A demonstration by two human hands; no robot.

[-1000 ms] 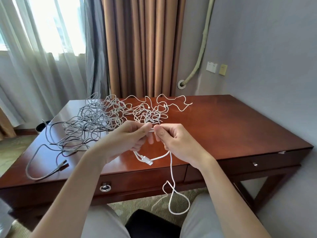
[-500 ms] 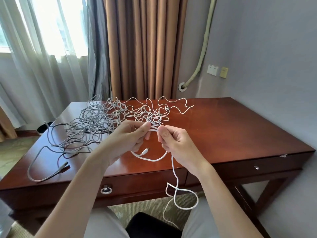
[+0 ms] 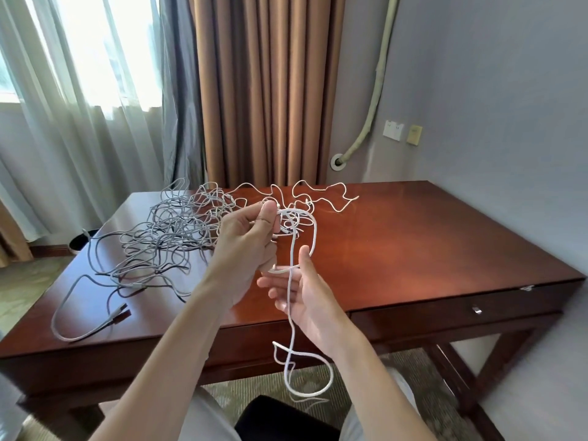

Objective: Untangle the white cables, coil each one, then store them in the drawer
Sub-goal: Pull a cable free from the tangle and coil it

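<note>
The left hand [image 3: 246, 246] pinches a loop of the white cable [image 3: 290, 316] above the desk [image 3: 429, 249]; the right hand [image 3: 305, 297] lies open just below it, palm up, the strand running down across its fingers to dangle past the desk edge; the cable's long axis is near vertical; the remaining tangle [image 3: 286, 205] lies beyond the hands, nearer the left; both drawers [image 3: 461, 316] appear closed

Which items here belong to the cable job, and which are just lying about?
Job: white cable pinched by left hand, draped over right hand; white tangle; drawer.
Lying about: grey cables, bin, curtains, wall plates.
</note>
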